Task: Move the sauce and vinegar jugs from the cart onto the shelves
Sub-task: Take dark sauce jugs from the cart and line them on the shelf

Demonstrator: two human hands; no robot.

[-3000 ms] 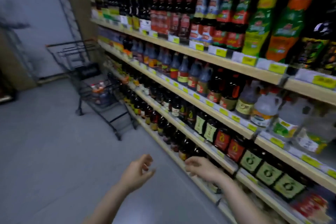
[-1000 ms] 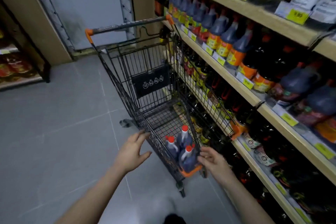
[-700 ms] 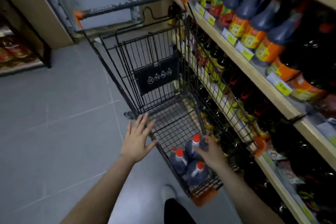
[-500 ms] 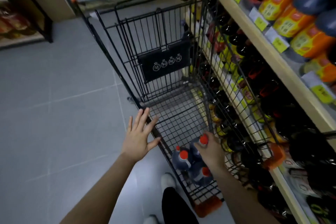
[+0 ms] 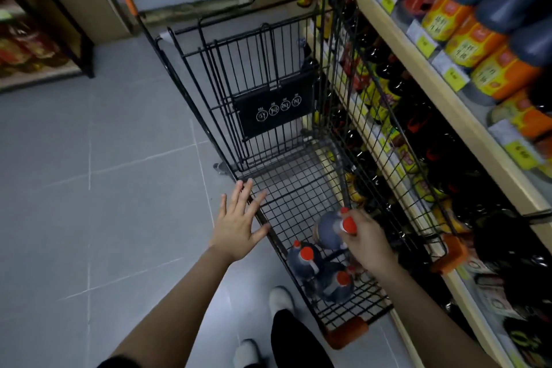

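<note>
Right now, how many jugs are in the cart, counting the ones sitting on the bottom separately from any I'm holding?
Jugs on the cart floor: 2, one nearer the left wall, one nearer me
Jug gripped by the right hand: 1
Left hand: 0, open
Total: 3

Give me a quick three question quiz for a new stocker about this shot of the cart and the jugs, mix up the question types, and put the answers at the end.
1. True or false: the right hand grips a dark jug near its red cap.
2. How many red-capped jugs sit low in the cart, not counting the held one?
A) none B) two C) five
3. Fill in: the left hand is spread open at the cart's ___ rim.

Key
1. True.
2. B: one jug and another jug beside it.
3. Left, the side away from the shelves; the hand holds nothing.
</note>
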